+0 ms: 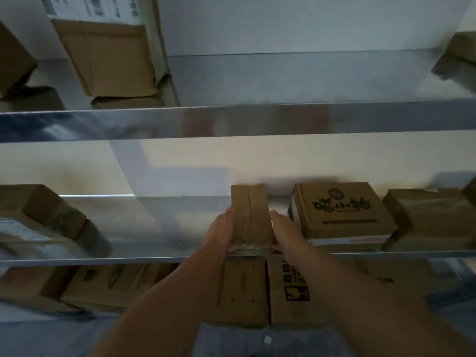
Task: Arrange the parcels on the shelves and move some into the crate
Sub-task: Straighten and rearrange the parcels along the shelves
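Though blurred and dim throughout, still legible in the main: steel shelving in three tiers, cardboard parcels on each. Cut off at the left edge, a parcel (38,215) on the middle shelf (159,228), smeared by blur; cut off at the right, another brown parcel (432,217). On the top shelf (257,119), an upright labelled parcel (108,50), its label text too blurred to read, and at the far right a parcel corner (461,55) mostly out of frame. Beneath the middle shelf, more boxes (288,289), partly hidden by the shelf lip and by both forearms; printing on them hard to make out.

At the centre of the middle shelf, near its front edge, a small narrow parcel (251,215), taped along its top and front. Pressed flat against its left side, the left hand (221,233); against its right side, the right hand (283,233), squeezed between the small parcel and a printed box (342,210) just beside it. Both hands clamped on the small parcel, fingers extended along its flanks, fingertips hidden behind it. Unclear whether resting on the shelf or lifted slightly off it.
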The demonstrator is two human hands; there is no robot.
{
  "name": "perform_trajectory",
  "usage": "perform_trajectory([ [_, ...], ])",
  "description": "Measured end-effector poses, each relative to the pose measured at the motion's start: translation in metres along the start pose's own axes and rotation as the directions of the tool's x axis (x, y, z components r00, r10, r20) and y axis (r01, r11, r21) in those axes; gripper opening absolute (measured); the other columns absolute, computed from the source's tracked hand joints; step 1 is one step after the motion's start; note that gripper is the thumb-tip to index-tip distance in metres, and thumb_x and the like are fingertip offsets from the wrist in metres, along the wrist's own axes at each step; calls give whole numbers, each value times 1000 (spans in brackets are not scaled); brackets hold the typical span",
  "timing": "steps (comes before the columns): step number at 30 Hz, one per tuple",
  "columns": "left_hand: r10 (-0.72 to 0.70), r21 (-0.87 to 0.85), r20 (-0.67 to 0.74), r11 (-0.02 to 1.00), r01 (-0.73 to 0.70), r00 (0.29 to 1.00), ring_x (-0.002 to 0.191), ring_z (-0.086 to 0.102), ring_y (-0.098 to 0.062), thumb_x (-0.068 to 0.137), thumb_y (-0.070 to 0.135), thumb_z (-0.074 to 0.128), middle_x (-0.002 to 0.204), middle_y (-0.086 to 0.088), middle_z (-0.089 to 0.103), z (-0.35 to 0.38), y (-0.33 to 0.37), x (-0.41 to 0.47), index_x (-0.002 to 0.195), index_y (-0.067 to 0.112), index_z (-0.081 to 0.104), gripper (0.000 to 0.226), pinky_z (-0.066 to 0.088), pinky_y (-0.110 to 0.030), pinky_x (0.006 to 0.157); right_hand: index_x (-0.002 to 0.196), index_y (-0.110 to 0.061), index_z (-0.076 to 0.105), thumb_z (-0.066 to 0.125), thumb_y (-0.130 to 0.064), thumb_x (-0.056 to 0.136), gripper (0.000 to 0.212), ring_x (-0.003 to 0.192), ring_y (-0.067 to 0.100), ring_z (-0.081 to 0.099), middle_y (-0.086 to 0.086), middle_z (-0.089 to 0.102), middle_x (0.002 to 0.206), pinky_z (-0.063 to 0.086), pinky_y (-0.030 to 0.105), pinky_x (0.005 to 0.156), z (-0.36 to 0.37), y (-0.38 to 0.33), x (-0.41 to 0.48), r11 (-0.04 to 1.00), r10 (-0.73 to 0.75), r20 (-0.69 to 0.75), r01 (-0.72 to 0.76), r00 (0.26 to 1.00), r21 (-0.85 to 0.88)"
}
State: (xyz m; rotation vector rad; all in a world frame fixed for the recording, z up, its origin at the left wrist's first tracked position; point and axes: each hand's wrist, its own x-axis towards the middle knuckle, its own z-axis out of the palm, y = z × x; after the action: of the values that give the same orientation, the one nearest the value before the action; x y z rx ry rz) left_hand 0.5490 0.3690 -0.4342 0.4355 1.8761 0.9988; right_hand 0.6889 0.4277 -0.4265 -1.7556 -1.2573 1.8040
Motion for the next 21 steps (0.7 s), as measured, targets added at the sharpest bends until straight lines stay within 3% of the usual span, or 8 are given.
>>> perform_trajectory([
  [3, -46, -55, 26, 997, 47, 999, 114, 63, -37, 88, 76, 39, 127, -16, 64, 4, 6, -5, 127, 14, 60, 76, 52, -47, 97, 116, -30, 67, 33, -67, 95, 55, 112, 26, 63, 4, 67, 124, 51, 48, 102, 0, 0, 4, 1000, 18, 22, -18, 1000, -9],
  [5, -60, -100, -3, 993, 59, 998, 105, 66, -33, 69, 88, 41, 117, -12, 68, 7, 3, 0, 119, 17, 63, 90, 52, -49, 97, 133, -29, 63, 33, -76, 83, 74, 121, 27, 60, 4, 64, 135, 49, 49, 106, 1, 3, 13, 1000, 20, 13, -20, 1000, -4],
  [8, -49, -109, -25, 993, 46, 998, 101, 67, -31, 53, 94, 38, 112, -10, 70, 8, -1, 6, 118, 19, 65, 103, 54, -49, 95, 140, -29, 59, 36, -76, 84, 77, 127, 28, 57, 4, 60, 142, 46, 50, 110, 1, 1, 16, 999, 41, 25, -41, 999, 27],
  [11, -59, -160, -37, 986, 52, 998, 104, 66, -31, 71, 89, 38, 116, -9, 69, 6, 5, -6, 120, 21, 64, 88, 52, -50, 98, 135, -27, 61, 39, -69, 95, 62, 121, 28, 60, 5, 64, 134, 48, 49, 108, -2, -3, 3, 996, 47, 39, -50, 998, 74],
  [13, -50, -179, -48, 983, 40, 998, 104, 66, -29, 86, 79, 37, 115, -7, 69, 5, 5, -11, 117, 23, 64, 69, 52, -51, 98, 121, -26, 67, 41, -60, 101, 47, 109, 27, 65, 8, 71, 117, 52, 47, 101, -5, -6, 0, 993, 13, 57, -19, 998, 115],
  [16, -43, -217, -63, 976, 28, 997, 103, 66, -29, 91, 73, 39, 114, -7, 68, 3, 7, -13, 116, 24, 64, 60, 55, -51, 93, 104, -26, 69, 41, -49, 105, 37, 96, 28, 68, 10, 72, 96, 55, 42, 90, -7, -11, 0, 984, -31, 50, 22, 998, 176],
  [21, 13, -324, -30, 946, -22, 999, 97, 68, -26, 103, 53, 37, 104, -8, 71, -3, 8, -13, 110, 19, 66, 46, 56, -36, 71, 95, -27, 66, 40, -53, 105, 38, 89, 22, 62, 5, 66, 95, 51, 48, 100, -6, -19, 2, 979, -74, -9, 74, 997, 192],
])
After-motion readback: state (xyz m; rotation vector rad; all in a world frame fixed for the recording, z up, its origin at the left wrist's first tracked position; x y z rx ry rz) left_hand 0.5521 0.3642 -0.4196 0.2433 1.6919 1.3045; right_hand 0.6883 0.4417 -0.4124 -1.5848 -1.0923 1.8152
